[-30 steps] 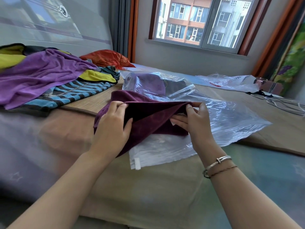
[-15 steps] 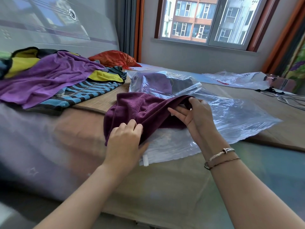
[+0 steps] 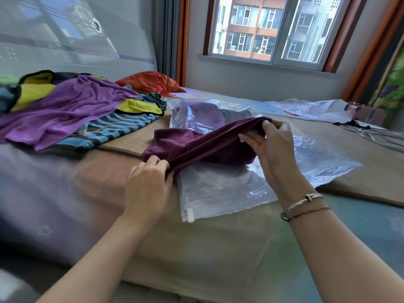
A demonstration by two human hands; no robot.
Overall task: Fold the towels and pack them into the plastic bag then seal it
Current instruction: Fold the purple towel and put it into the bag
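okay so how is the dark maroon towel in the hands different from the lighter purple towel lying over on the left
The maroon towel is gripped at both ends, by the left hand and the right hand; the purple towel is untouched. The maroon towel is gathered into a long fold over the plastic bag; the purple towel sprawls loosely across a striped towel. The maroon towel is much darker. Both look like soft terry cloth.

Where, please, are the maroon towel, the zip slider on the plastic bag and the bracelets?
maroon towel (image 3: 196,145), head view, middle of the cloth.
zip slider (image 3: 189,214), head view, white tab at the bag's near corner.
bracelets (image 3: 306,203), head view, bands on the right wrist.
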